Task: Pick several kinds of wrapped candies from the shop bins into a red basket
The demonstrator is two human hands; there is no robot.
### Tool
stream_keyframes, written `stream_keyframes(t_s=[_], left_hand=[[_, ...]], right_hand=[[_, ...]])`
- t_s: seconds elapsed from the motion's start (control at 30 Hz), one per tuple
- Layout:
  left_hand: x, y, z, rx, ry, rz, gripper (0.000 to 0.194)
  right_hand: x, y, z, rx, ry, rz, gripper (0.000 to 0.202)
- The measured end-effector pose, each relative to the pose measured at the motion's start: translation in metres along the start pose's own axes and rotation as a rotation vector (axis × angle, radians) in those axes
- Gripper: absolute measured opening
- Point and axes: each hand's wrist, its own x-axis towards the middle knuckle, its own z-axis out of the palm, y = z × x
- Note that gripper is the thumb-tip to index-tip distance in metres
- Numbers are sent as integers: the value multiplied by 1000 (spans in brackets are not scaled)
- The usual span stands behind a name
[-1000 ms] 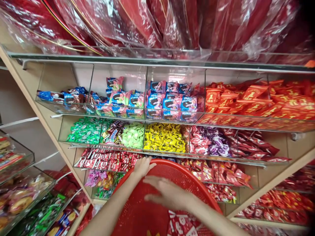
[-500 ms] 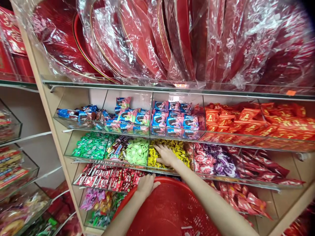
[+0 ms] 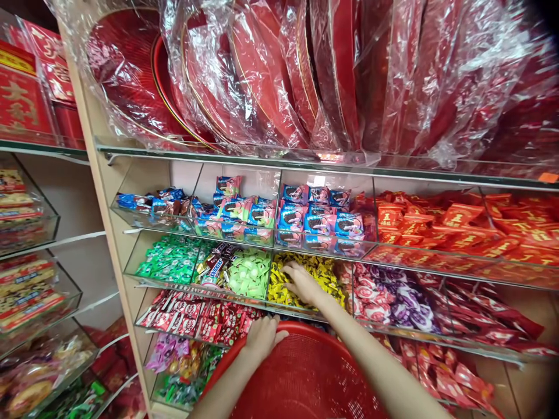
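Note:
My left hand [image 3: 261, 337] is closed over the far rim of a red plastic basket [image 3: 305, 372], thumb on the inner side. The basket has perforated walls and tilts toward me below the shelves. My right hand [image 3: 302, 284] reaches over the basket into a clear compartment of yellow-wrapped candies [image 3: 325, 273]. Its fingers are apart, slightly bent, and touch the candies; no piece shows in its grasp. Left of that compartment lie light green packets [image 3: 250, 272] and Snickers bars [image 3: 216, 267]; to its right are pink and purple wrapped sweets [image 3: 408, 299].
Clear shelf lips and dividers border the compartments. Above are blue cookie packets [image 3: 321, 223], orange-red packets [image 3: 463, 214] and a glass shelf edge [image 3: 323, 163] carrying plastic-wrapped red trays [image 3: 271, 75]. Red packets [image 3: 174, 311] lie below. A wooden side panel [image 3: 102, 215] stands left.
The view has shifted, so the shelves appear slightly lower and further right. My right hand's fingers look a little more bent among the yellow candies. My left hand keeps hold of the rim.

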Motion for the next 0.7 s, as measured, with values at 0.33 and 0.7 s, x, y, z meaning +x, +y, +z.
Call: stream_keyframes(t_s=[0.33, 0.7], left_hand=[[-1, -1, -2, -10, -24, -8, 51], [-1, 0, -3, -29, -16, 5, 49]], right_hand=[[3, 8, -9, 356, 218, 49, 34], [-39, -17, -38, 1576, 238, 393, 37]])
